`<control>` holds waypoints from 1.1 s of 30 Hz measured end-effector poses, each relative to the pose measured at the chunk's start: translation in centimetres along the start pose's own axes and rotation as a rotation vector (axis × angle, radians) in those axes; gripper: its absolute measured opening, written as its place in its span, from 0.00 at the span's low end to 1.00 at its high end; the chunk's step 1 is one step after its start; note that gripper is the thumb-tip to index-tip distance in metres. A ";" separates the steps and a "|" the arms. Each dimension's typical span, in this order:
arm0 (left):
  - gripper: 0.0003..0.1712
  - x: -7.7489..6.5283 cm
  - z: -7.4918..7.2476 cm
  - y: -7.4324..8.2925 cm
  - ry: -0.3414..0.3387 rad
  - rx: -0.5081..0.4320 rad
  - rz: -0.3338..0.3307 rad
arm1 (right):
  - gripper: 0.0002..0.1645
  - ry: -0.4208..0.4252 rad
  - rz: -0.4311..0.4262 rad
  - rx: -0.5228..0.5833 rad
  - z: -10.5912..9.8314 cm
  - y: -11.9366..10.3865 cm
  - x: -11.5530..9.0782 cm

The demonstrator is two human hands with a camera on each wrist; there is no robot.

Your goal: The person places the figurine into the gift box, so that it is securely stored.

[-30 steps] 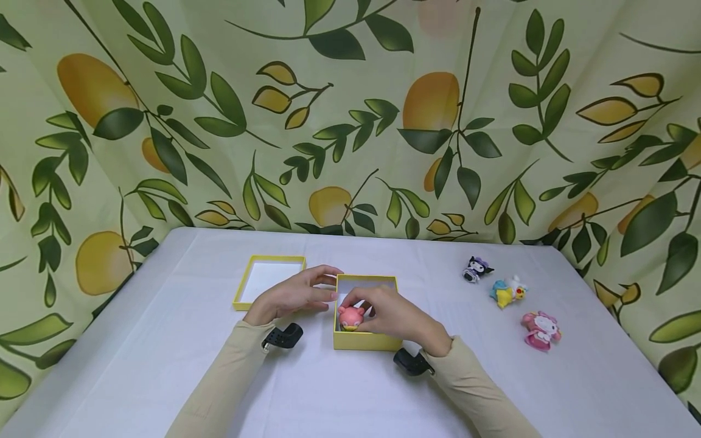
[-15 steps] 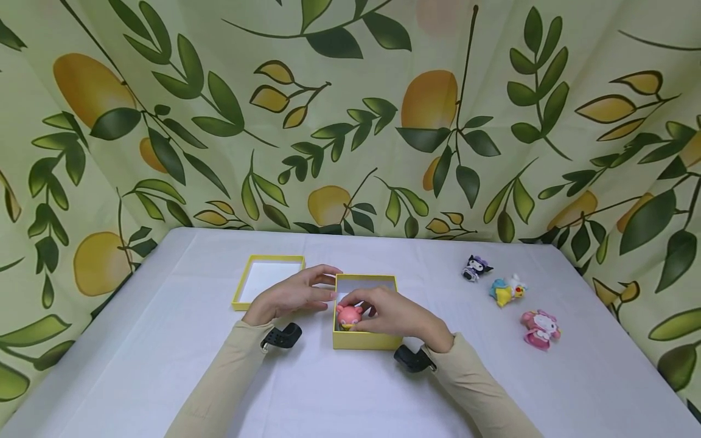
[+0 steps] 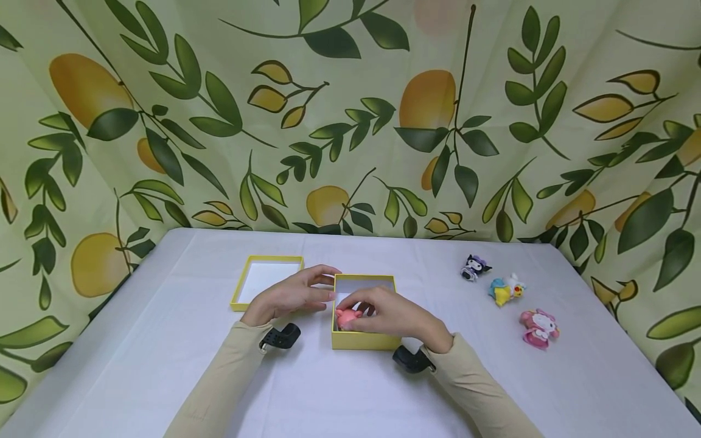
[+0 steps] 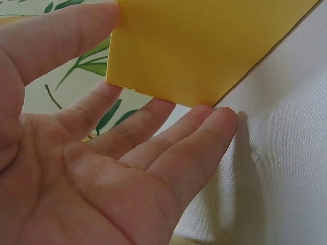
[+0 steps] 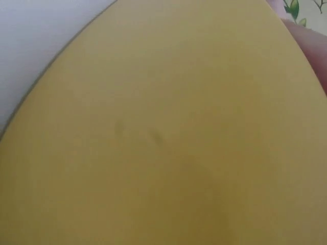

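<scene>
My right hand (image 3: pixel 389 311) reaches into an open yellow box (image 3: pixel 366 342) and pinches a pink toy figure (image 3: pixel 347 317) with round ears. The figure sits low at the box's near left corner, its face out of sight. My left hand (image 3: pixel 298 292) stays at the box's left side with fingers extended. In the left wrist view, the left thumb and fingertips (image 4: pixel 225 120) meet the yellow wall around one corner. The box's side (image 5: pixel 179 102) fills most of the right wrist view, and only a sliver of the right hand shows there.
Left of the box lies its yellow-rimmed lid (image 3: pixel 266 278), white inside up. At the right of the white table (image 3: pixel 137 365) are three small toys: a black-and-purple figure (image 3: pixel 474 267), a yellow-and-blue figure (image 3: pixel 506 290) and a pink-and-white figure (image 3: pixel 540 328). A patterned curtain (image 3: pixel 350 152) hangs behind.
The pink figure has sunk slightly and tipped in the box, so its face no longer shows. My right hand keeps its hold, and my left hand has stayed at the box.
</scene>
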State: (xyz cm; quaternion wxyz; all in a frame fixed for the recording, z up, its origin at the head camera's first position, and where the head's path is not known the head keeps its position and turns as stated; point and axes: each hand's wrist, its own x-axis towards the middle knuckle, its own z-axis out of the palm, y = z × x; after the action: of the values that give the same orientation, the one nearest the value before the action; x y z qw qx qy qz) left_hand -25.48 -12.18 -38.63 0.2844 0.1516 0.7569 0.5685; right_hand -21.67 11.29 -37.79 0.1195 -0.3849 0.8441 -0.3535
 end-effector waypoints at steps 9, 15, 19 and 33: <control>0.29 0.0 0.0 0.0 -0.003 0.011 0.002 | 0.16 0.051 -0.009 -0.023 0.2 -0.1 0.0; 0.29 -0.1 0.0 0.1 0.000 0.010 0.003 | 0.15 0.032 0.002 -0.003 0.1 -0.2 -0.1; 0.29 -0.1 0.0 0.1 -0.001 0.011 0.006 | 0.15 0.028 0.005 -0.016 0.2 -0.3 0.0; 0.29 0.1 -0.1 -0.1 -0.006 -0.001 -0.001 | 0.14 0.022 0.004 -0.032 0.1 -0.4 -0.1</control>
State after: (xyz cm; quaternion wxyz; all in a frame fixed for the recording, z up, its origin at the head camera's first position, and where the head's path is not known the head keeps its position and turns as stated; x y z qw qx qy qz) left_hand -25.57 -12.26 -38.72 0.2872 0.1528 0.7557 0.5684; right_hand -21.31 11.07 -37.57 0.1046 -0.3811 0.8518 -0.3439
